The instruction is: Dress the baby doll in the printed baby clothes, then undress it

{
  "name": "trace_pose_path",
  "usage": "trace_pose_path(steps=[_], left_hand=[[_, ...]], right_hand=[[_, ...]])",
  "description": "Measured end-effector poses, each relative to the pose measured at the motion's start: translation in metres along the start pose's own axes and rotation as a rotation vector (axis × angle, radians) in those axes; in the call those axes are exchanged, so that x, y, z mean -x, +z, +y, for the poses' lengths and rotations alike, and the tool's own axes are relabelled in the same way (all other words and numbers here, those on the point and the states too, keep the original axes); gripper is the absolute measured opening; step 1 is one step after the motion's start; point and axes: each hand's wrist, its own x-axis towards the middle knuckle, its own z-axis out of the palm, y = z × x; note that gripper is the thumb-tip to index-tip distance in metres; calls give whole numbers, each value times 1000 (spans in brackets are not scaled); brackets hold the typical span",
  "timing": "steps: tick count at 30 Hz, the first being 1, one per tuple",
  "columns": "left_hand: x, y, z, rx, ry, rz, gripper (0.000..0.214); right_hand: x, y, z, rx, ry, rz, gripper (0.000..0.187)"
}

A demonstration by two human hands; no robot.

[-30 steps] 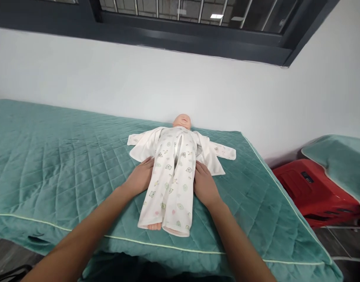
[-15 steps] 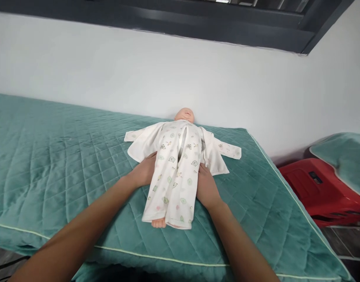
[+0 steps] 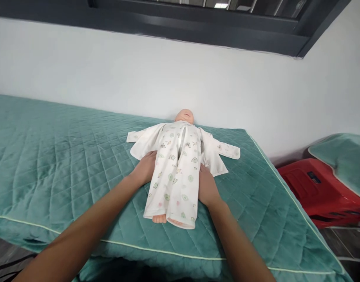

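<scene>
A baby doll (image 3: 185, 115) lies on its back, head toward the wall, in a white open-fronted baby shirt (image 3: 216, 158) with its sleeves spread. White printed baby trousers (image 3: 176, 172) cover its legs and reach up over its front. A gap runs down the middle of the trousers, and one foot (image 3: 159, 218) shows at a leg opening. My left hand (image 3: 147, 166) is closed on the left side of the trousers. On the opposite side my right hand (image 3: 207, 186) grips them at about the same height. The cloth hides most of the fingertips of both hands.
Under the doll is a green quilted bed cover (image 3: 80, 156) with pale piping along its edge. A white wall (image 3: 138, 78) and a dark window frame (image 3: 197, 23) rise behind. To the right stands a red plastic stool (image 3: 321, 188), partly under another green cover (image 3: 344, 156).
The view has tilted up slightly. The right trouser leg's lower end has shifted a little to the right, and the left sleeve lies slightly further in. Both hands stay at the trousers' sides.
</scene>
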Motion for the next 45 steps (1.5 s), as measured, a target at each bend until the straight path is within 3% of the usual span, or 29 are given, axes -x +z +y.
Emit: trace_pose_path(steps=[4, 14, 24, 34, 38, 40, 42, 45], left_hand=[[3, -1, 1, -49, -30, 29, 22], [41, -1, -3, -97, 99, 154, 33], [40, 0, -6, -89, 120, 149, 31], [41, -3, -3, -145, 22, 160, 21], [41, -3, -5, -67, -54, 137, 26], [40, -3, -11, 11, -117, 175, 27], [39, -3, -21, 31, -266, 262, 24], [33, -4, -37, -78, -616, 370, 25]], right_hand=[[0, 3, 2, 7, -6, -2, 21], [3, 5, 7, -41, -27, 13, 15], [4, 4, 5, -42, -22, 17, 11], [3, 0, 3, -72, 93, 22, 13], [6, -1, -1, -82, 240, 85, 18], [8, -3, 0, -133, 319, 178, 22], [8, -6, 9, -183, 417, 341, 27], [8, -15, 35, -161, 589, 579, 29]])
